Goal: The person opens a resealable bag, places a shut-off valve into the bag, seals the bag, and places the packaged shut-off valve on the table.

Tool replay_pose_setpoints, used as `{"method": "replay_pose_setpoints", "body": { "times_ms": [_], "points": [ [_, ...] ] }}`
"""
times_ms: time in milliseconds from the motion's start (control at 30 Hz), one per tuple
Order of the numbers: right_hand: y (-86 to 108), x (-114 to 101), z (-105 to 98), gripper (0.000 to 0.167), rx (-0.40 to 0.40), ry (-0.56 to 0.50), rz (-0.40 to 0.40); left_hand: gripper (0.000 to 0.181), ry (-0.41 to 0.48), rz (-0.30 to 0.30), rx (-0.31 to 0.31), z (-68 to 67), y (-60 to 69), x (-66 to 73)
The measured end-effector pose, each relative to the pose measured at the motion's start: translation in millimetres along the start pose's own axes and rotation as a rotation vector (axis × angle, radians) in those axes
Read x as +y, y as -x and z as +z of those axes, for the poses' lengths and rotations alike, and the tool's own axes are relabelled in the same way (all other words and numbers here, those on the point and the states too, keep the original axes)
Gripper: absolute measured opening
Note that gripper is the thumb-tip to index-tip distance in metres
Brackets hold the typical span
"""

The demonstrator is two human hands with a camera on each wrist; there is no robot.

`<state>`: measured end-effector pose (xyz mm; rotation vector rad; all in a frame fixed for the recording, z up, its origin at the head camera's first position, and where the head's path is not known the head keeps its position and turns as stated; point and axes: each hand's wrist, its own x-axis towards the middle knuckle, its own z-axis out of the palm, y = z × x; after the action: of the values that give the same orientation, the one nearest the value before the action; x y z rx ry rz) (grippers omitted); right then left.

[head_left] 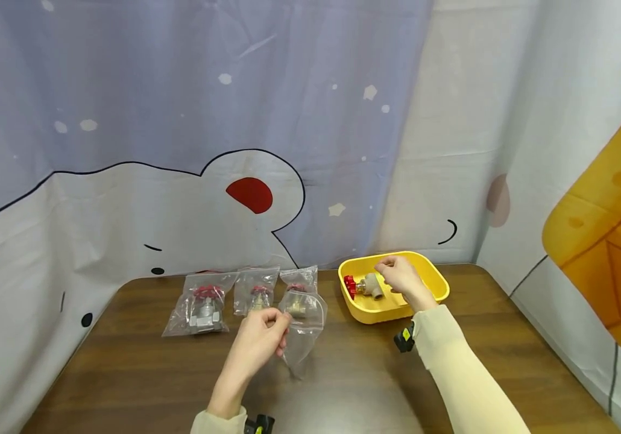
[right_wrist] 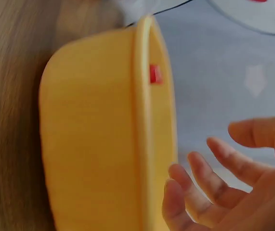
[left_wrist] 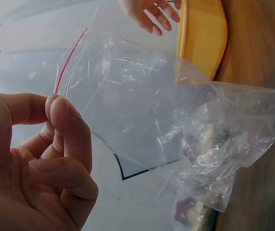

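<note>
Between thumb and forefinger, my left hand point(head_left: 258, 337) pinches the top edge of a clear zip bag point(left_wrist: 123, 91) with a red seal line. The thin plastic hangs down, and I see no solid thing of its own inside. My right hand point(head_left: 400, 278) hovers over a yellow plastic bin point(head_left: 381, 315), fingers apart and holding nothing, as the right wrist view point(right_wrist: 224, 183) shows. Inside the bin lies a valve point(head_left: 371, 286) with a red handwheel and a beige-grey body, to the left of that hand.
Along the table's back edge lie a bagged silver valve point(head_left: 205, 314), a second bagged valve point(head_left: 259, 296) and a bagged brass-coloured valve point(head_left: 297, 308), all with red handwheels. A printed curtain point(head_left: 343, 120) hangs behind the wooden table point(head_left: 126, 374).
</note>
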<state>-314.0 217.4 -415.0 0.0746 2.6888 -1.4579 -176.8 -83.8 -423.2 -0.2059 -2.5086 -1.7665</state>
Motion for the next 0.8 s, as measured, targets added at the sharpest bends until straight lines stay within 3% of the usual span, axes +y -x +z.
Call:
{"method": "replay_pose_setpoints", "body": {
  "times_ms": [200,333,567,800],
  "points": [
    [-20.3,8.3,-2.8,0.04,-0.084,-0.176,0.185,0.029,0.0,-0.007,0.003,2.5,-1.1,-1.5],
    [-27.6,18.2,-5.2,0.05,-0.114,-0.204,0.265,0.029,-0.004,-0.01,0.0,5.0,-1.7,-0.9],
    [-41.2,28.2,-4.3,0.052,-0.16,-0.22,0.325,0.027,-0.019,-0.014,0.003,7.6,-2.3,-0.7],
    [-84.6,61.5,10.1,0.043,-0.166,-0.3,0.363,0.025,-0.017,-0.015,0.004,8.2,-2.5,-1.0]
  ]
}}
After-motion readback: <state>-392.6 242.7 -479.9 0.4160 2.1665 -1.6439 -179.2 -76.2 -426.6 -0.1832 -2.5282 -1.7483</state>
